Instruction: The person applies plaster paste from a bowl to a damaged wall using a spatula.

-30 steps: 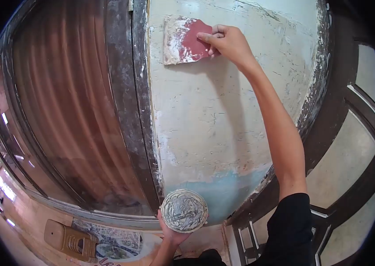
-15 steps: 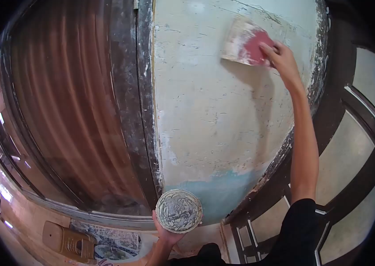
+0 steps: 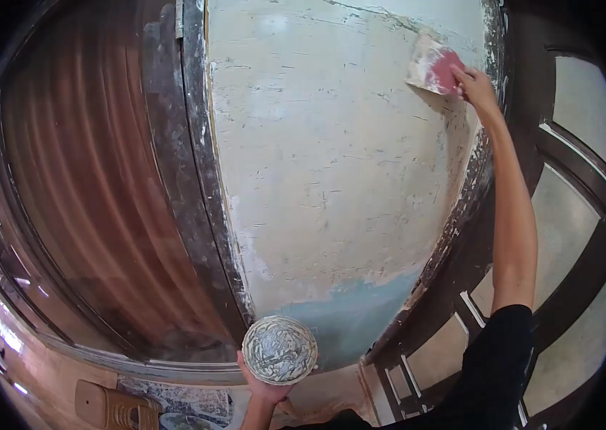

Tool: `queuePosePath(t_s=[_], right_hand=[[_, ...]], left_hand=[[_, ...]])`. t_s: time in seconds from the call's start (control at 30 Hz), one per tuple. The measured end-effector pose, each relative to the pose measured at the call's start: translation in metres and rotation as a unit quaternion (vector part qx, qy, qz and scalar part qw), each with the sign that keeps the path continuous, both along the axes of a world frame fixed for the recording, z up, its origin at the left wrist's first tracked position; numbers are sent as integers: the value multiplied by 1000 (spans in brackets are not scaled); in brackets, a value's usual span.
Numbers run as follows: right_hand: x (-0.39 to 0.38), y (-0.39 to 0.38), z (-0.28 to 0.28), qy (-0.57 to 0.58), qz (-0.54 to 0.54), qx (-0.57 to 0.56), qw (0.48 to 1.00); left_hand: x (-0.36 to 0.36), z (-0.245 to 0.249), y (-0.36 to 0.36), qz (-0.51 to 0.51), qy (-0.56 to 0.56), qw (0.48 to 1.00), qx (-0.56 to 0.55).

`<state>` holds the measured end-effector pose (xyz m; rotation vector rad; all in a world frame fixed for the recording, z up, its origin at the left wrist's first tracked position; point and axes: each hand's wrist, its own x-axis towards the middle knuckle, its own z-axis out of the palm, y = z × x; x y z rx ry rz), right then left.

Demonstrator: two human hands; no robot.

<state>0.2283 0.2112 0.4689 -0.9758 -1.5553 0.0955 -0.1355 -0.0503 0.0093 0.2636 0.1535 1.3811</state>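
Observation:
My right hand (image 3: 476, 87) is closed on a red putty scraper (image 3: 435, 67) smeared with pale filler, its broad edge against the upper right of the wall (image 3: 331, 165). That wall is coated cream over a blue-green patch low down, with small dark cracks and gouges. Low in front of me, my left hand (image 3: 267, 387) wraps from beneath around a round container (image 3: 280, 350). Grey and white streaked paste shows across its top. The underside of the container and most of the left fingers are hidden.
Dark, paint-spattered wooden frames (image 3: 199, 143) border the wall on both sides. A brown curtain (image 3: 88, 179) hangs behind glass at left. Dark panelled doors (image 3: 568, 193) stand at right. Below left, a brown plastic stool (image 3: 113, 405) stands on the floor beside a stained sheet (image 3: 188, 401).
My right hand and the scraper have moved right along the wall, closer to the right frame. The view has shifted a little. My left hand still holds the container low down.

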Motion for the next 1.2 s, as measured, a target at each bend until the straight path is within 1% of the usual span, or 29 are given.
queuePosePath(t_s=[0.03,0.07,0.1,0.13,0.17,0.2,0.23,0.27,0.3,0.37,0.43,0.47,0.5,0.57,0.6,0.63,0.7,0.73,0.8,0.87,0.93,0.97,1.03,1.1,1.17,1.2], right_hand=[[18,-4,-4,34,-15,6,999],[23,-9,-6,34,-17,7,999],[27,-13,-6,28,8,23,999],[33,-17,-6,23,33,39,998],[17,-22,-5,5,26,51,998],[2,-22,1,-27,36,25,999],[-34,-37,0,-31,57,56,996],[-53,-34,6,-45,88,53,994],[-67,-24,14,-93,117,54,987],[-101,-22,18,-78,151,44,984],[-100,-13,17,-71,133,43,988],[-97,-9,16,-65,117,43,990],[-80,-6,16,-64,51,45,996],[-33,-2,10,-31,44,50,997],[-5,3,8,-26,-3,45,999],[23,8,8,-5,-16,5,1000],[56,-2,2,18,50,35,998],[55,-1,4,16,52,36,998],[28,-9,6,-4,130,57,990],[-29,-17,12,-6,127,107,986],[-63,-15,24,-80,131,72,985],[-67,-10,27,-81,131,71,986],[-71,1,27,-68,50,64,994],[-32,15,22,-58,5,74,996],[23,10,6,29,33,48,998],[54,12,0,46,35,35,998]], left_hand=[[1,0,1,-5,-13,1000,0],[2,0,1,-10,-25,1000,0],[5,2,3,-11,-26,1000,0],[10,4,6,-12,-65,998,-10],[14,6,7,-13,-103,994,-20],[19,6,9,-16,-101,995,-20],[22,6,12,-23,-74,997,-10],[27,6,15,-29,-48,998,0],[35,18,13,-35,-39,998,20],[46,8,19,-40,-52,998,14],[54,3,24,-43,-64,997,6],[58,2,25,-43,-61,997,7],[61,2,25,-42,-60,997,6],[63,7,22,-51,-57,997,4],[65,9,20,-61,-55,997,4],[67,8,20,-54,-55,997,11],[65,4,19,-52,-54,997,14],[67,3,20,-51,-54,997,17],[73,2,22,-40,-54,997,22],[76,3,24,-34,-47,998,29],[82,6,25,-37,-58,997,31],[85,8,25,-38,-59,997,31],[88,12,25,-38,-69,996,37],[86,10,24,-34,-63,997,34],[81,3,22,-38,-70,996,27],[77,-1,19,-38,-69,996,29]])
